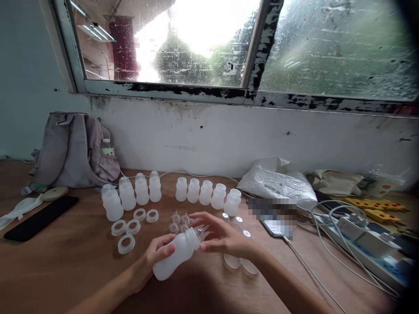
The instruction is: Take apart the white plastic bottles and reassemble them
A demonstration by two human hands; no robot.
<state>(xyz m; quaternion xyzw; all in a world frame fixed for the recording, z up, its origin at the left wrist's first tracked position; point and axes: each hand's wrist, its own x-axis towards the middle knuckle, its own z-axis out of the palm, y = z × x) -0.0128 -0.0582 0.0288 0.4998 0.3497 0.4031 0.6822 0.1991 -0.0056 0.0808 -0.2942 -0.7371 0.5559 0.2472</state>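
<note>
Appears to be seating or tightening a clear teat (204, 228) on a frosted bottle (176, 259); seems to call next for a steady body and an even turn. Grips bottle, tilted over table (81, 279), between thumb and fingers of left hand (155, 253). Curves right hand (225, 235) around teat with fingers parted; cannot tell whether pinching.

Matt frosted plastic bottle (175, 257), glossy teat (201, 231), cloth backpack (73, 150), shiny crinkled parcel (275, 181), rough flaking window frame (163, 90)

On the table (81, 257), rings (126, 251) left of nipples (173, 228), bottle rows (206, 195) behind, backpack (73, 150) farther left.
</note>
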